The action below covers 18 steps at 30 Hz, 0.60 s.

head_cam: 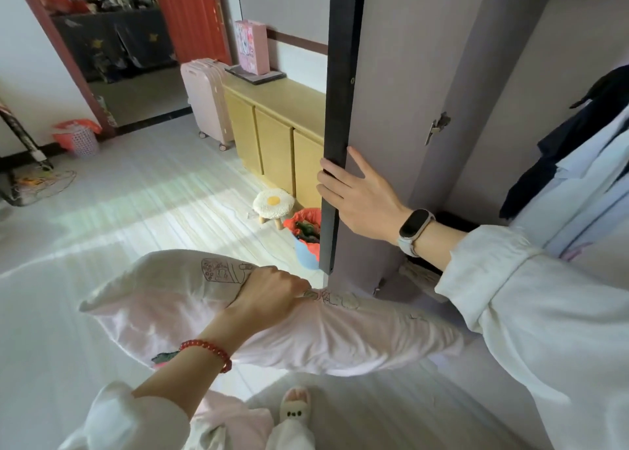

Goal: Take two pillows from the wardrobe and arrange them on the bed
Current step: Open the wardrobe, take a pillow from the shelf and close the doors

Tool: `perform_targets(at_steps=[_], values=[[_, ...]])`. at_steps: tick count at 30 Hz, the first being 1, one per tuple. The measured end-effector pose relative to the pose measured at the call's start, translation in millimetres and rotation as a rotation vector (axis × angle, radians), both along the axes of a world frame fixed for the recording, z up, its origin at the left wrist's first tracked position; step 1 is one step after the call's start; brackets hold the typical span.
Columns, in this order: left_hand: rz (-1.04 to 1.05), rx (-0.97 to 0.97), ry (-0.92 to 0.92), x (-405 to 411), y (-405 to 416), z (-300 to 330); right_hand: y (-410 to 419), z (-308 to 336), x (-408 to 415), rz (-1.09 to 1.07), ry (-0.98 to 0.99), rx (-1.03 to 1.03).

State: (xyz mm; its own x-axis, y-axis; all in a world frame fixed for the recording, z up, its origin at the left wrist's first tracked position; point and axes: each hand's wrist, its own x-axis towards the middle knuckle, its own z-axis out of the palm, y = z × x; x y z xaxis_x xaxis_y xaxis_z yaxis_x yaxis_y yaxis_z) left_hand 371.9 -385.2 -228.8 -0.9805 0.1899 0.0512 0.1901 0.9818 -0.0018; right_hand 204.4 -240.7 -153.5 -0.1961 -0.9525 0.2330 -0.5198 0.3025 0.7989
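A pale pink pillow (306,334) with small printed drawings hangs at knee height in front of me. My left hand (269,293) is shut on its top edge, bunching the fabric. My right hand (357,197) grips the dark edge of the open wardrobe door (337,109), fingers wrapped round the front and thumb on the inner face. The wardrobe interior (493,109) is open on the right, with hanging clothes (585,163). No bed and no second pillow are in view.
A low yellow cabinet (272,133) lines the far wall beside a pink suitcase (207,98). An egg-patterned stool (273,204) and a blue bin with a red bag (306,235) stand just left of the door. A doorway (119,58) opens at the back left.
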Motion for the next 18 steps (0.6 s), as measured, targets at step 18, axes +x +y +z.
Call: perform_targets(at_steps=[18], values=[[-0.507,0.192,-0.059,-92.3,148.2,-0.6,244.5,-45.9,29.1,-0.381,-0.095,-0.348]])
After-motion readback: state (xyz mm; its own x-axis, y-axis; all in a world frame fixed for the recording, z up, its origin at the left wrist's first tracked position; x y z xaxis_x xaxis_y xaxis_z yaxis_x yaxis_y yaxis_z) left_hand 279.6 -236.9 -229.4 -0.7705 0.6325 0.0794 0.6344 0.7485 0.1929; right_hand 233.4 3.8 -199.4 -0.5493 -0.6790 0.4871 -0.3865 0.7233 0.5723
